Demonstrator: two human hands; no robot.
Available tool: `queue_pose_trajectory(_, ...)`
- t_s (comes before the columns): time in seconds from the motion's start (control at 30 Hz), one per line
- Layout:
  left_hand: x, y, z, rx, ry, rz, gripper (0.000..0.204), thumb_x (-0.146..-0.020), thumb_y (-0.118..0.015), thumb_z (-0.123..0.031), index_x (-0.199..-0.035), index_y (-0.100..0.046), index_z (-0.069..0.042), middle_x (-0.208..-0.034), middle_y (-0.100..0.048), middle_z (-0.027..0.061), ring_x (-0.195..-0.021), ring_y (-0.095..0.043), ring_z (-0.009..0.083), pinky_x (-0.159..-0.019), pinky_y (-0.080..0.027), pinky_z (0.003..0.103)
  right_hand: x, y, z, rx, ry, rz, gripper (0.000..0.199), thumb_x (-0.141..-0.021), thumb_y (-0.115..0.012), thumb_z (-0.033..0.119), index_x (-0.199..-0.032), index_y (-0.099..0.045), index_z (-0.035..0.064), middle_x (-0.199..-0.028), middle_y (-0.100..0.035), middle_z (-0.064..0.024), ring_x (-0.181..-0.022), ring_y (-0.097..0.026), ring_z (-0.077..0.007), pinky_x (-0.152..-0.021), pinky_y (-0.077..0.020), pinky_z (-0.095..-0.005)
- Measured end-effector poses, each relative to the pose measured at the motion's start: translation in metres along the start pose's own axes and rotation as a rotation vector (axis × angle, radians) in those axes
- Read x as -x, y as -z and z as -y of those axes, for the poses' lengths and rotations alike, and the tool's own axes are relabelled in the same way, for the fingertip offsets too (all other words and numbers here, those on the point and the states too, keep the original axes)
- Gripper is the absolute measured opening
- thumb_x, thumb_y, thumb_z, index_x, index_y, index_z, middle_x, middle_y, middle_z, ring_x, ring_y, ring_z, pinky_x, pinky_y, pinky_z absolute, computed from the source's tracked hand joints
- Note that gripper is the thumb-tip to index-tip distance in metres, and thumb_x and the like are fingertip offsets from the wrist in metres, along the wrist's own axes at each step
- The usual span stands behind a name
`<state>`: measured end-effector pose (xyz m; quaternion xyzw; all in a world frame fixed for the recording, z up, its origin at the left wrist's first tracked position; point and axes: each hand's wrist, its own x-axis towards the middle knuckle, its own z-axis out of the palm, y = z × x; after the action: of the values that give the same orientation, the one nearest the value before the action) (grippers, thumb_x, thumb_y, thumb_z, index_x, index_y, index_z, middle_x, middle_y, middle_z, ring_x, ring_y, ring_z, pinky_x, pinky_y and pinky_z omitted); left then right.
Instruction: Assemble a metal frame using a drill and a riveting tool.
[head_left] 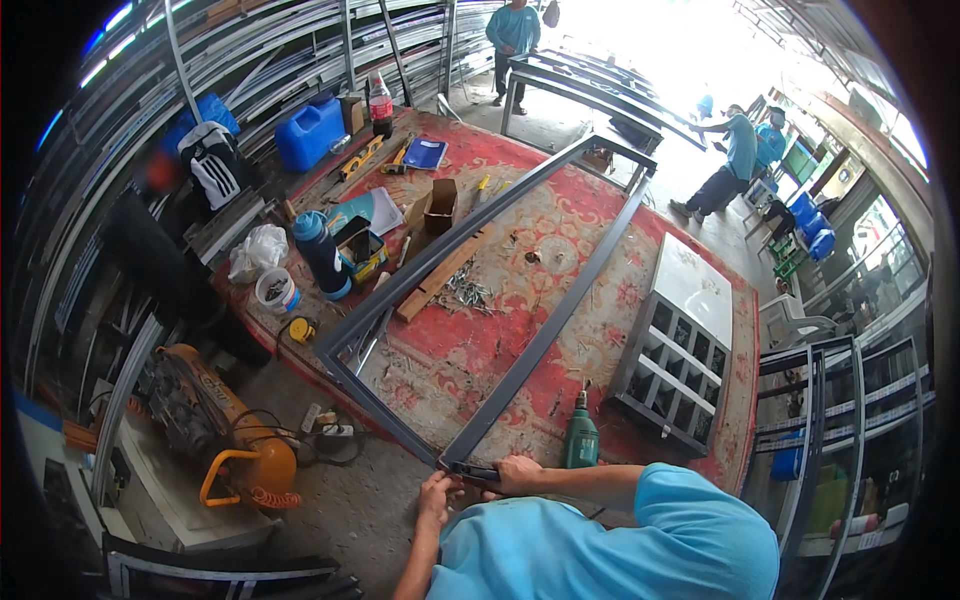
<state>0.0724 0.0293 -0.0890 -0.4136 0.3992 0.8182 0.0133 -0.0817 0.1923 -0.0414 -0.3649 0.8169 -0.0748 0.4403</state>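
Note:
A long dark grey metal frame (555, 335) lies across a red patterned carpet, its near corner pointing toward me. At that corner my left hand (437, 497) has its fingers closed; what they hold is too small to make out. My right hand (516, 474), closed, grips a dark hand tool (474, 470) whose tip reaches the same corner. The tool's exact kind cannot be told. A green power drill (581, 436) stands just right of my right hand, beside my forearm.
Screws (465, 292) and a wooden strip (445, 275) lie inside the frame. A blue bottle (322, 256), a tub (277, 290) and a tape measure (301, 330) are at left. A panelled frame (672, 350) lies right. An orange compressor (262, 452) stands lower left. Several people work farther off.

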Motion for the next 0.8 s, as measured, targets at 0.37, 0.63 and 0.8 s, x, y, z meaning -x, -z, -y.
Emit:
queue_pose_trajectory(0.37, 0.007, -0.01, -0.006, 0.003, 0.028, 0.001, 0.018, -0.091, -0.054, -0.009, -0.102, -0.066, -0.004, -0.09, -0.068, 0.0058, -0.079, -0.066, 0.0166, -0.067, -0.055, 0.029, -0.029, 0.03, 0.004, 0.161, 0.037, 0.585, 0.048, -0.073, -0.07, 0.038, -0.104, -0.074, 0.0018, -0.1, -0.072, -0.0219, -0.096, -0.07, -0.0355, -0.082, -0.0552, -0.0464)
queue_pose_trajectory(0.63, 0.007, -0.015, -0.011, -0.017, 0.022, -0.03, 0.019, -0.088, -0.052, -0.009, -0.101, -0.065, -0.002, -0.089, -0.067, 0.009, -0.079, -0.066, 0.0198, -0.068, -0.056, 0.033, -0.006, 0.008, -0.011, 0.115, -0.015, 0.091, 0.047, -0.077, -0.068, 0.039, -0.106, -0.07, 0.0018, -0.101, -0.071, -0.0222, -0.097, -0.069, -0.0374, -0.081, -0.0549, -0.0461)
queue_pose_trajectory(0.8, 0.004, -0.011, -0.009, -0.02, 0.039, -0.013, 0.022, -0.087, -0.051, -0.007, -0.105, -0.063, -0.001, -0.091, -0.067, 0.0092, -0.081, -0.066, 0.0205, -0.07, -0.057, 0.034, -0.004, 0.014, -0.014, 0.096, 0.118, 0.075, 0.066, -0.077, -0.068, 0.056, -0.113, -0.061, 0.0015, -0.103, -0.069, -0.0244, -0.098, -0.067, -0.0399, -0.083, -0.0535, -0.0487)
